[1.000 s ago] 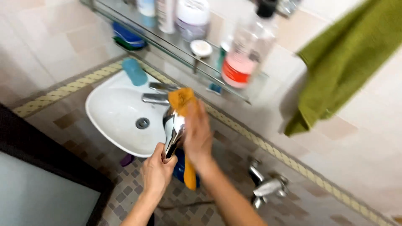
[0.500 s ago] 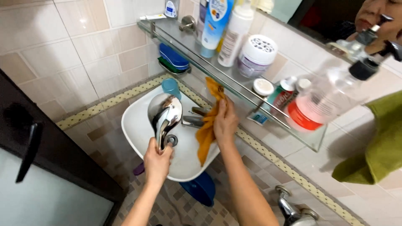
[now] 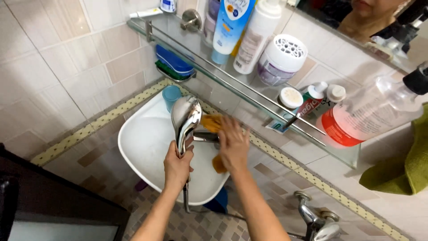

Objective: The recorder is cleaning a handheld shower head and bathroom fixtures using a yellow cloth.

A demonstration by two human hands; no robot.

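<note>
Head view looked down on both hands over a white wall basin (image 3: pixel 142 147). Left hand (image 3: pixel 177 166) was clenched round the handle of a chrome shower head (image 3: pixel 186 117), held upright with its round face just above the fist, hose hanging down below the hand. Right hand (image 3: pixel 233 145), just beside the left, was pressed on an orange cloth (image 3: pixel 212 122); fingers blurred, so exact grip could not be told, but the cloth showed both above and below the palm. Cloth lay against the chrome basin tap (image 3: pixel 204 136), between the two hands.

Beyond the left hand: light blue cup (image 3: pixel 171 96) on the basin's back edge, and a blue soap dish (image 3: pixel 174 64) on the tiled wall. Above the right hand ran a glass shelf (image 3: pixel 232 89) with a metal rail. On it, left to right: tall white-and-blue tube (image 3: pixel 228 29), white pump bottle (image 3: pixel 256 38), white round jar with a perforated lid and purple label (image 3: pixel 281 59), small flat white-lidded pot (image 3: pixel 290 97), red-and-green tube with white cap (image 3: pixel 310 100), clear pump bottle with pink liquid and red label (image 3: pixel 361 118). Green towel (image 3: pixel 408 167) hung far right of the right hand. Chrome wall tap (image 3: pixel 317 221) sat lower right, below the right forearm.
</note>
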